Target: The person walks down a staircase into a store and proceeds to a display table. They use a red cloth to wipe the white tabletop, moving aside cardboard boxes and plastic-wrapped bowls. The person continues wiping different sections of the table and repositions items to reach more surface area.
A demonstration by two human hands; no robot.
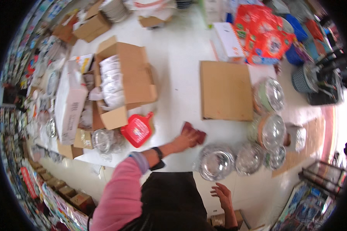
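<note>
My left hand point(185, 140) presses a folded dark red cloth point(194, 133) onto the white table point(173, 104), not far from its front edge. The fingers lie over the cloth and cover part of it. To the left of that hand is a red, square-bodied dish with a handle point(136, 130). My right hand point(222, 194) hangs off the table's front side, fingers apart and holding nothing. Glass bowls in clear plastic wrap point(216, 161) stand at the table's front right, closest to my right hand.
An open carton point(133, 73) with white-wrapped items stands on the left, beside a long white box point(70, 102). At right lies a flat brown cardboard box point(226, 90). Red packages point(264, 34) and a white box point(228, 40) sit behind it. Stacked plates point(114, 10) stand far left.
</note>
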